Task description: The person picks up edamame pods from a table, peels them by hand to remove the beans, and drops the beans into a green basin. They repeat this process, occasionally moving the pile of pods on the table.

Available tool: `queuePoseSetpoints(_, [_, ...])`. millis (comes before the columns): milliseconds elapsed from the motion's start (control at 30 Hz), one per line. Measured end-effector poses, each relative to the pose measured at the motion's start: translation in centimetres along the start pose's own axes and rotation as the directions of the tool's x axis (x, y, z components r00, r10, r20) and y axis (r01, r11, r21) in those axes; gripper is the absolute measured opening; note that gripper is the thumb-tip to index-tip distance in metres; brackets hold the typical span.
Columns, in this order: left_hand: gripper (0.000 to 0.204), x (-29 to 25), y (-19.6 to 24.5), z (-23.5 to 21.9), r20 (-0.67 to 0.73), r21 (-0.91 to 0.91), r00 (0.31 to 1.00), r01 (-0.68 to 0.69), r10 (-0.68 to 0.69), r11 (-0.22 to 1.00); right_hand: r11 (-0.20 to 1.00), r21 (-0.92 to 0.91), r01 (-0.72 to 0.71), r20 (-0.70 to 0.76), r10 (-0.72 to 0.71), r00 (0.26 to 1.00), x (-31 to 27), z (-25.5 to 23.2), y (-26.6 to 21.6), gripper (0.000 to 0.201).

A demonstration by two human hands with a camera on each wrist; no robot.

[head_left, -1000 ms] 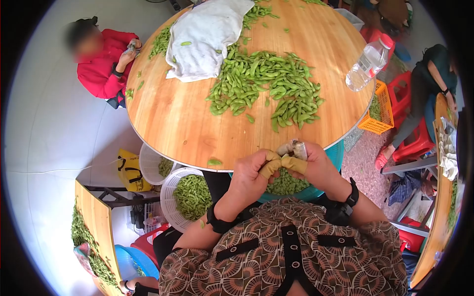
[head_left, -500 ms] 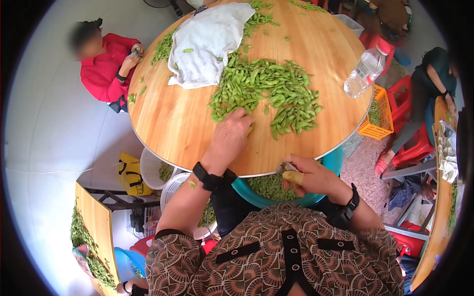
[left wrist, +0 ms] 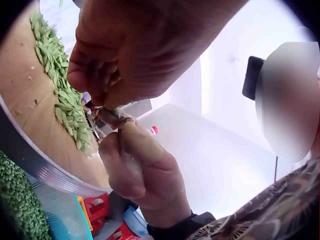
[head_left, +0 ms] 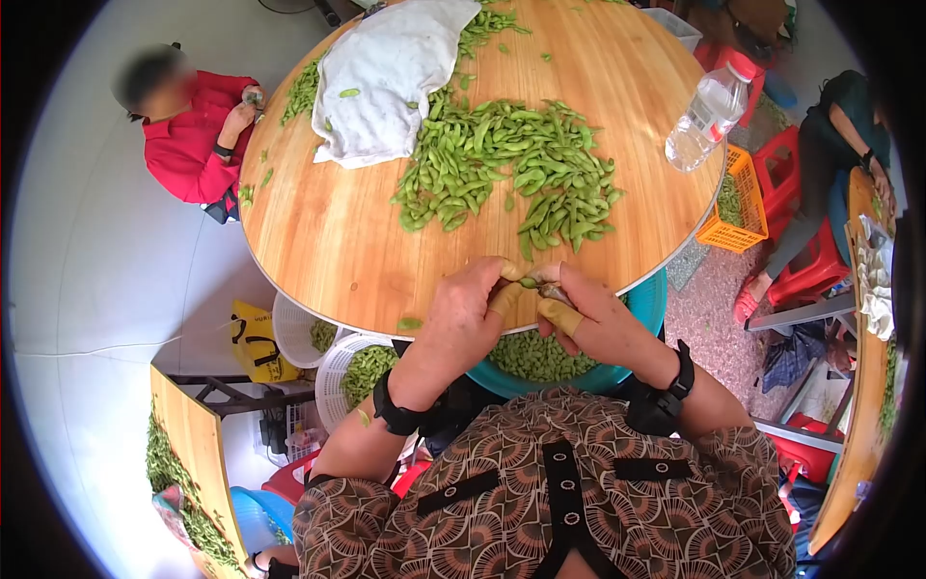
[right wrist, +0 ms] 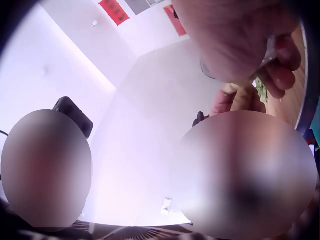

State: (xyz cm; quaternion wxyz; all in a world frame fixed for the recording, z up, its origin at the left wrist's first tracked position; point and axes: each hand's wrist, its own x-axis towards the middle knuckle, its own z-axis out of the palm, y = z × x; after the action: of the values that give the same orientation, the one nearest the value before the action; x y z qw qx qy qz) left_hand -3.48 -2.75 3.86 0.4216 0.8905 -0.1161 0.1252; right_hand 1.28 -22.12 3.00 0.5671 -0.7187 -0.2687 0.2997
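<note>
Over the near edge of the round wooden table, both hands meet fingertip to fingertip. My left hand pinches a green pod between thumb and finger, both with yellowish coverings. The right hand has its covered thumb and a finger at the pod's other end, with curled fingers around something pale and wrapped. In the left wrist view the right hand is close below the left hand, the pod partly hidden between them. A heap of green pods lies beyond the hands. Below them is a teal basin of shelled beans.
A white cloth covers part of the table at the back left. A plastic bottle stands at the right. White baskets are under the left edge, an orange crate is at the right. A person in red sits left.
The left hand reached to the pod heap half a second ago and has come back beside the right hand with a pod. The right hand has moved slightly up and left.
</note>
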Motion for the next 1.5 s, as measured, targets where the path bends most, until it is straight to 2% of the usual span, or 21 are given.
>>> queuePoseSetpoints(167, [0.011,-0.1,0.9,-0.1,0.014,0.028,0.999,0.041,-0.042,0.999,0.988,-0.128,0.086,-0.034,-0.091,0.995,-0.4,0.2,-0.2,0.029])
queuePoseSetpoints(267, [0.010,-0.2,1.3,-0.2,0.049,0.054,0.997,0.064,-0.067,0.996,0.991,-0.126,-0.048,-0.019,0.046,0.999,-0.6,0.2,-0.7,0.024])
queuePoseSetpoints(333, [0.009,-0.5,1.6,-0.4,0.075,0.061,0.997,0.020,-0.025,0.998,0.823,-0.481,0.302,-0.072,-0.380,0.922,-0.5,0.4,0.3,0.018])
queuePoseSetpoints(367, [0.009,-0.7,1.7,-0.5,0.079,0.059,0.997,0.023,-0.028,0.998,0.826,-0.479,0.298,-0.073,-0.376,0.924,-0.8,0.0,0.2,0.018])
queuePoseSetpoints(400, [0.010,-0.9,1.9,-0.7,0.096,0.042,0.995,-0.029,0.025,0.999,0.959,-0.263,0.102,0.018,-0.101,0.995,-1.1,-0.7,-1.2,0.017])
queuePoseSetpoints(433, [0.011,-1.2,2.0,-0.8,0.112,0.025,0.991,-0.081,0.077,0.996,0.987,-0.062,-0.147,0.169,0.155,0.973,-1.1,-1.1,-2.0,0.017])
queuePoseSetpoints(467, [0.011,-1.4,1.8,-0.7,0.116,0.023,0.990,-0.077,0.074,0.997,0.987,-0.058,-0.151,0.169,0.159,0.973,-0.9,-1.5,-1.7,0.017])
queuePoseSetpoints(567, [0.013,-2.0,1.5,-0.4,0.076,-0.043,0.974,-0.209,0.212,0.977,0.903,0.230,-0.363,0.433,0.239,0.869,-0.7,-2.3,-0.3,0.017])
queuePoseSetpoints(633, [0.017,-2.4,1.8,-0.2,0.063,0.009,0.967,-0.248,0.247,0.969,0.746,0.455,-0.486,0.542,0.202,0.816,-0.6,-2.3,0.3,0.019])
queuePoseSetpoints(667, [0.017,-2.6,1.9,0.1,0.056,0.014,0.968,-0.246,0.245,0.969,0.749,0.449,-0.486,0.547,0.200,0.813,-0.6,-2.0,0.1,0.019])
queuePoseSetpoints(733, [0.019,-3.0,2.1,1.0,-0.066,0.133,0.972,-0.215,0.225,0.967,0.838,0.428,-0.338,0.298,0.223,0.928,-1.1,-0.4,-0.2,0.019])
queuePoseSetpoints(767, [0.019,-3.2,2.1,1.4,-0.076,0.152,0.971,-0.212,0.225,0.965,0.845,0.422,-0.330,0.310,0.207,0.928,-1.1,0.3,-0.1,0.019])
queuePoseSetpoints(833, [0.020,-3.4,1.9,2.4,-0.182,-0.021,0.983,0.000,-0.004,1.000,0.977,0.207,0.046,-0.058,-0.034,0.998,-1.2,1.5,0.6,0.015])
queuePoseSetpoints(867, [0.020,-3.4,2.1,2.7,-0.193,-0.011,0.981,0.000,-0.002,1.000,0.977,0.205,0.055,-0.049,-0.046,0.998,-1.2,1.6,0.6,0.015])
queuePoseSetpoints(967, [0.021,-3.5,2.4,2.8,-0.237,0.020,0.966,-0.100,0.102,0.995,0.814,0.564,-0.140,0.028,0.151,0.988,-0.8,1.2,0.6,0.007])
queuePoseSetpoints(1100, [0.017,-5.0,2.1,0.2,-0.103,0.223,0.994,-0.008,0.032,0.975,0.946,0.288,-0.151,0.038,0.146,0.989,-0.6,0.8,1.4,0.005])
queuePoseSetpoints(1167, [0.016,-6.1,0.5,-3.2,-0.095,0.410,0.991,0.128,-0.097,0.903,0.949,-0.298,0.106,0.058,-0.093,0.994,-0.9,-0.1,3.1,0.007])
queuePoseSetpoints(1233, [0.022,-5.4,-1.6,-6.4,-0.125,0.590,0.979,0.202,-0.159,0.782,0.941,-0.323,0.102,0.107,-0.071,0.992,-1.1,-0.7,3.7,0.010])
queuePoseSetpoints(1400, [0.058,2.7,-10.3,-8.1,-0.178,0.579,0.966,0.258,-0.189,0.773,0.965,-0.253,0.072,0.151,-0.034,0.988,-1.0,-0.8,2.9,0.014])
queuePoseSetpoints(1467, [0.065,6.6,-12.3,-6.6,-0.133,0.514,0.923,0.375,-0.360,0.771,0.979,-0.147,-0.143,0.149,0.165,0.975,-0.9,-1.2,0.8,0.015])
queuePoseSetpoints(1500, [0.065,7.2,-12.6,-5.4,-0.134,0.513,0.927,0.367,-0.350,0.775,0.979,-0.151,-0.139,0.141,0.160,0.977,-0.7,-1.6,1.2,0.015])
